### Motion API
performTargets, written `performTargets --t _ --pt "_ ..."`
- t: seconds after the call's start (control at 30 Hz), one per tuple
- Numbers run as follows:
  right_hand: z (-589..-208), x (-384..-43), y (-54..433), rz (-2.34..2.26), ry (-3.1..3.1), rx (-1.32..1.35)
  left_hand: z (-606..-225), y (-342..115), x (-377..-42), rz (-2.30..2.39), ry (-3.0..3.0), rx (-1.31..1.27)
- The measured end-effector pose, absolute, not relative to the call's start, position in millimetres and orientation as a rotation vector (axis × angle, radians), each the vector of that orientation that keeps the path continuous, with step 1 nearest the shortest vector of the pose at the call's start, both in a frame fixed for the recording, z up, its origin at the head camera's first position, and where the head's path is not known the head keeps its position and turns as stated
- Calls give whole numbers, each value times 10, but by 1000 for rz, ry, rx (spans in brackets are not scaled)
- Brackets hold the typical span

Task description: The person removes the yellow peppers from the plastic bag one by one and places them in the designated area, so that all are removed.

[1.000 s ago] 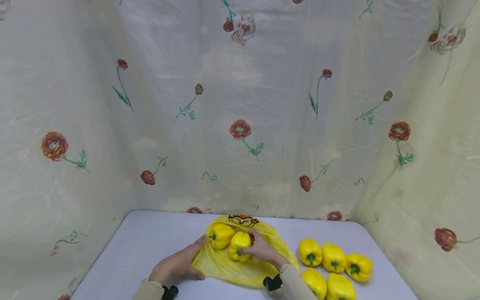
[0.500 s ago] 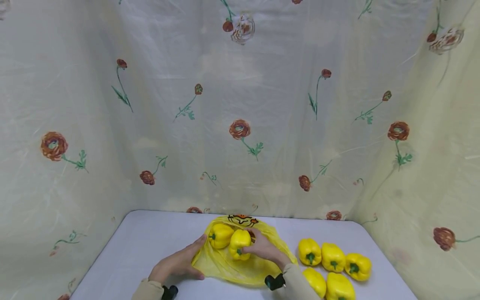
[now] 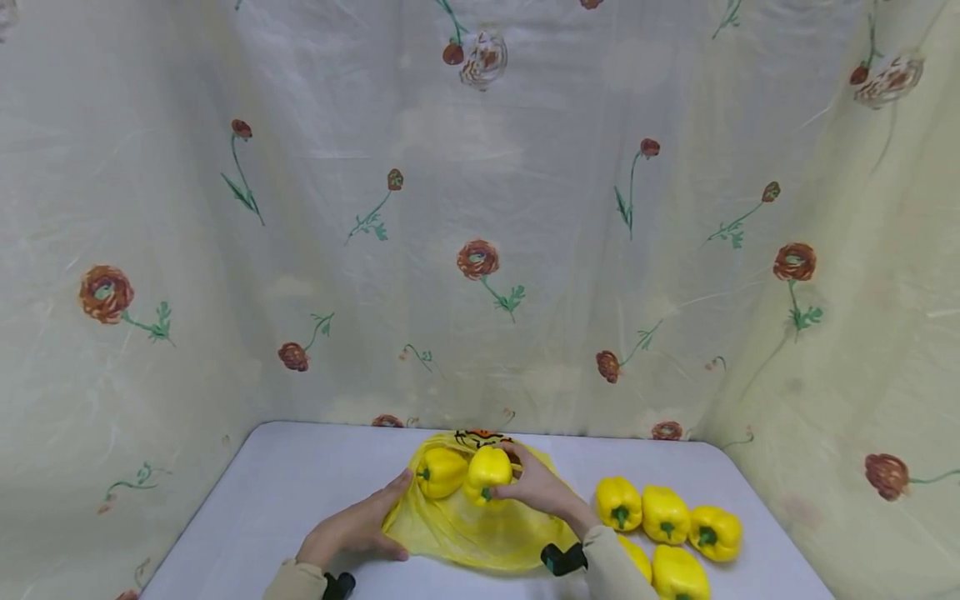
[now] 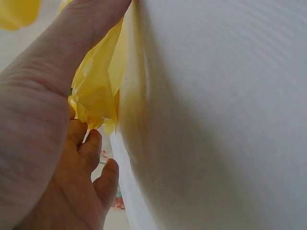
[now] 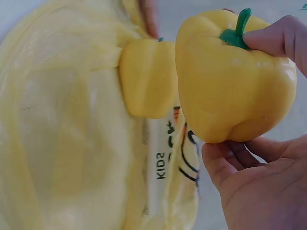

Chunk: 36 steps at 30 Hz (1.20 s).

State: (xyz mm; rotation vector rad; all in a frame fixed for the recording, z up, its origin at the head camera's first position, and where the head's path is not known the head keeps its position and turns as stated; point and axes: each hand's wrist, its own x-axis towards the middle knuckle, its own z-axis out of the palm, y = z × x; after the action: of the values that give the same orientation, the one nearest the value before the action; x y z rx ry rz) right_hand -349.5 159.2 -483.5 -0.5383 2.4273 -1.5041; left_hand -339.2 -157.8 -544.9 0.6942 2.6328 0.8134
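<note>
My right hand (image 3: 536, 483) grips a yellow bell pepper (image 5: 230, 81) with a green stem, thumb beside the stem and fingers on the opposite side. In the head view this pepper is over the yellow plastic bag (image 3: 465, 533). Another yellow bell pepper (image 3: 441, 472) sits at the bag's left side. My left hand (image 3: 360, 525) rests at the bag's left edge, fingers extended and thumb apart, touching the plastic. The left wrist view shows the bag's film (image 4: 96, 81) between its thumb side and fingers.
Several yellow bell peppers (image 3: 667, 515) stand in two rows right of the bag, the front ones partly hidden by the right sleeve (image 3: 611, 562). All lie on a white table (image 3: 300, 467). A flower-patterned curtain (image 3: 480, 333) encloses its back and sides.
My right hand has raised the pepper a little, up and to the right in the head view, away from the other pepper in the bag. The left hand stays put.
</note>
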Motion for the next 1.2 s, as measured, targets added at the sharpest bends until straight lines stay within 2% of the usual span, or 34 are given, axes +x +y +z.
performTargets --t 0.8,1.2 --pt "-4528 -3270 2041 -1410 2520 -508 -5459 -1563 -3401 847 2617 638" --pt "-4456 -3076 2357 -1398 2420 -631 -5459 -1562 -3408 851 2618 617"
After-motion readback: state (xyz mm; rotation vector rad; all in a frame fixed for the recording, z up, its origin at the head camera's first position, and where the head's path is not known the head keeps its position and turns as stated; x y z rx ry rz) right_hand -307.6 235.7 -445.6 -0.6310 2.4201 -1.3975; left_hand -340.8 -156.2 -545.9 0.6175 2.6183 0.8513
